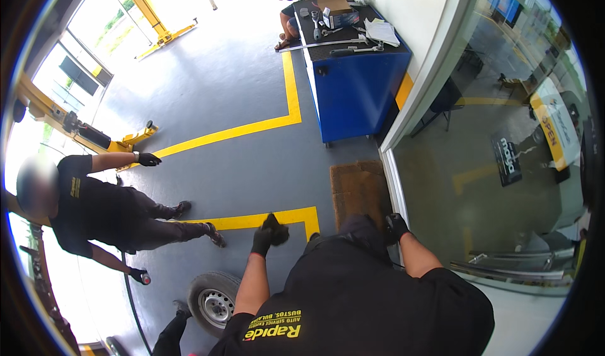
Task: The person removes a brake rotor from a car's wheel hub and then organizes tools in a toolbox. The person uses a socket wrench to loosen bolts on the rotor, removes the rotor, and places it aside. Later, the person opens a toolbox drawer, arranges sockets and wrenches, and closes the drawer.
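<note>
My left hand (263,239), in a black glove, is out ahead of my body above the yellow floor line. Its fingers are closed on a dark, crumpled cloth (278,231). My right hand (396,228), also gloved in black, is low at my right side, nearest to the white door frame (392,182). Its fingers look curled in; whether anything is inside them is hidden. A brown doormat (358,195) lies on the floor between my hands, just ahead of my legs.
A blue tool cabinet (359,94) with tools, a box and papers stands ahead by the wall. To the left, a co-worker (101,204) holds a small object. A wheel (215,302) lies near my left arm. Yellow lift posts (146,6) stand farther off. Glass (479,167) is at right.
</note>
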`<state>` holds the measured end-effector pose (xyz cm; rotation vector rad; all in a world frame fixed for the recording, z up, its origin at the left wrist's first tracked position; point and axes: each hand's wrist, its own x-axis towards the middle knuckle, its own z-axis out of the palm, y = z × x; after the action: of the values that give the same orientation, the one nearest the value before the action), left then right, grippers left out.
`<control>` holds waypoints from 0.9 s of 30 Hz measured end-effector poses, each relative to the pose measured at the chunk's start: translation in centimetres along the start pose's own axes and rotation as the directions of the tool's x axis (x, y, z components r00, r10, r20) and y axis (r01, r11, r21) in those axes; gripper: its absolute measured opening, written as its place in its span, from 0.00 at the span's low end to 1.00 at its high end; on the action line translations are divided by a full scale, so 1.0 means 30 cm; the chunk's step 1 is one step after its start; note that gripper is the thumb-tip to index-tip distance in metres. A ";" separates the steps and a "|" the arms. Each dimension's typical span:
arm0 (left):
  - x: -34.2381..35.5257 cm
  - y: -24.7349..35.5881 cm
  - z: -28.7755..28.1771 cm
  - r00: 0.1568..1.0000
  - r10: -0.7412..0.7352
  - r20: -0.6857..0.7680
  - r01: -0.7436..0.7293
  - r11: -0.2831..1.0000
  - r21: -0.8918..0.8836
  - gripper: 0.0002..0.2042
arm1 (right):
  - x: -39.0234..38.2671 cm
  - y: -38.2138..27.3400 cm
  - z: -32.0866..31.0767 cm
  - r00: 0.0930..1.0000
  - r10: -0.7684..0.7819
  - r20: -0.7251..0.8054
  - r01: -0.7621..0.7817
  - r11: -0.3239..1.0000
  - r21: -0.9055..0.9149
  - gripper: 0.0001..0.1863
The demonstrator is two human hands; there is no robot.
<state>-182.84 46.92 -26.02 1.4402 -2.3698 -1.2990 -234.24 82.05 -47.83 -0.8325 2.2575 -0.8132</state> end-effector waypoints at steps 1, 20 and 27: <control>0.090 0.052 -0.042 0.999 0.047 -0.009 -0.047 0.941 -0.337 0.16 | 0.079 -0.010 -0.003 0.999 -0.019 0.032 0.018 0.999 0.032 0.19; 0.126 0.372 0.450 0.775 -0.630 0.052 0.631 0.776 0.003 0.21 | 1.421 -0.477 -0.417 0.853 0.283 0.438 -0.415 0.877 0.240 0.16; 0.489 0.386 0.341 0.781 -0.603 -0.160 0.467 0.735 -0.491 0.18 | 1.618 -0.573 -0.283 0.741 -0.066 0.669 0.185 0.977 -0.108 0.22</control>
<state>-203.71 44.38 -29.46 2.0686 -1.3743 -1.4354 -264.60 39.68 -45.43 -1.1491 1.6445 -0.2916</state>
